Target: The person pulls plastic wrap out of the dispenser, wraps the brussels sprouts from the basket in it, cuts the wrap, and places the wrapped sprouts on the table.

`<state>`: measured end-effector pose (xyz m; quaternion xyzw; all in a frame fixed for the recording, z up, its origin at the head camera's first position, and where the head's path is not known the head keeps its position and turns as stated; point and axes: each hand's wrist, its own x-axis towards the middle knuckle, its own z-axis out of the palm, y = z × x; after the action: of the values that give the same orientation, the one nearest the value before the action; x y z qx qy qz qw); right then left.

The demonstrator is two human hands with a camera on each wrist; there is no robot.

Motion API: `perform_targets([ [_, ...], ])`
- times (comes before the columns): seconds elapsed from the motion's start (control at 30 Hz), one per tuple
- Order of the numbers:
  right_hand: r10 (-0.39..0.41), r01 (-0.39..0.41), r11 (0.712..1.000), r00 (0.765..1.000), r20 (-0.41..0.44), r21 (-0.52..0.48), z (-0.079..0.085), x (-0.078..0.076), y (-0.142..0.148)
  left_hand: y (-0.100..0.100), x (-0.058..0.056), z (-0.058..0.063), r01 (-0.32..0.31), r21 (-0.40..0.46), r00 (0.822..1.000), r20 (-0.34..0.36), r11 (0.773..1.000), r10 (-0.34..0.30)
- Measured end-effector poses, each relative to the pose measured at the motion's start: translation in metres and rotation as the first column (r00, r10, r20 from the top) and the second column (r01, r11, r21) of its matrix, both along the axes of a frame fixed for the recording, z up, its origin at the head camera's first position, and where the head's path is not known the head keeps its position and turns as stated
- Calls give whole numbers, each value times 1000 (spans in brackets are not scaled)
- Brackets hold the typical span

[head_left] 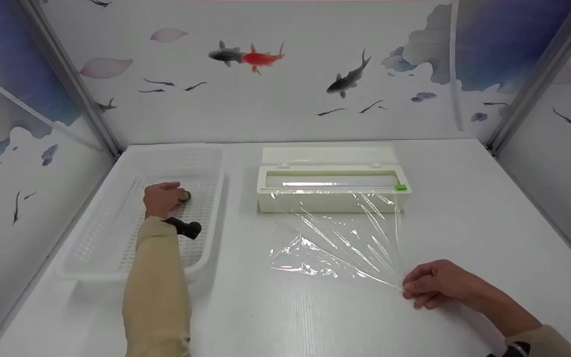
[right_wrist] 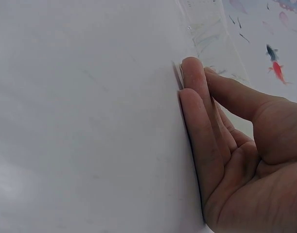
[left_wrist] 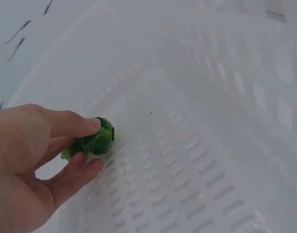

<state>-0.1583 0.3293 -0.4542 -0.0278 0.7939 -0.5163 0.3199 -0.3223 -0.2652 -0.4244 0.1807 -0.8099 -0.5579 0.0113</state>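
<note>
Inside the white plastic basket [head_left: 216, 208], my left hand [head_left: 162, 198] pinches a small, round green vegetable [left_wrist: 98, 138] between thumb and fingers. In the left wrist view the vegetable has a glossy dark-green surface with paler veins, and the fingers cover part of it. At the right front, my right hand [head_left: 436, 285] pinches a corner of clear cling film [head_left: 335, 243] low over the table. The film stretches from a cream dispenser box [head_left: 332, 203] with its lid [head_left: 330, 155] tipped back. A green slider [head_left: 400, 187] sits on the box's right end.
The white table [head_left: 315, 317] carries the basket on the left and the dispenser at the back centre. Printed panels [head_left: 285, 109] with fish patterns enclose the back and both sides, with metal posts [head_left: 528, 94] at the corners.
</note>
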Motion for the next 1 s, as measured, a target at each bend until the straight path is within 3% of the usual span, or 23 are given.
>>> perform_targets([
  [0.2,3,-2,1000,1000,-4,13,-2,-2,-1,1,2,4,20,-1,1000,19,1000,-20],
  [0.33,-2,2,1000,1000,1,8,-3,-1,-1,3,4,11,42,73,999,11,996,-43],
  [0.53,4,-4,1000,1000,-7,-1,-1,1,0,6,1,30,59,151,998,-38,987,-54],
  [0.77,7,-7,1000,1000,-5,9,0,1,0,0,0,55,122,292,984,-162,949,-76],
  [1.0,11,-11,1000,1000,-3,-4,1,1,0,-5,4,83,194,262,965,-223,945,-136],
])
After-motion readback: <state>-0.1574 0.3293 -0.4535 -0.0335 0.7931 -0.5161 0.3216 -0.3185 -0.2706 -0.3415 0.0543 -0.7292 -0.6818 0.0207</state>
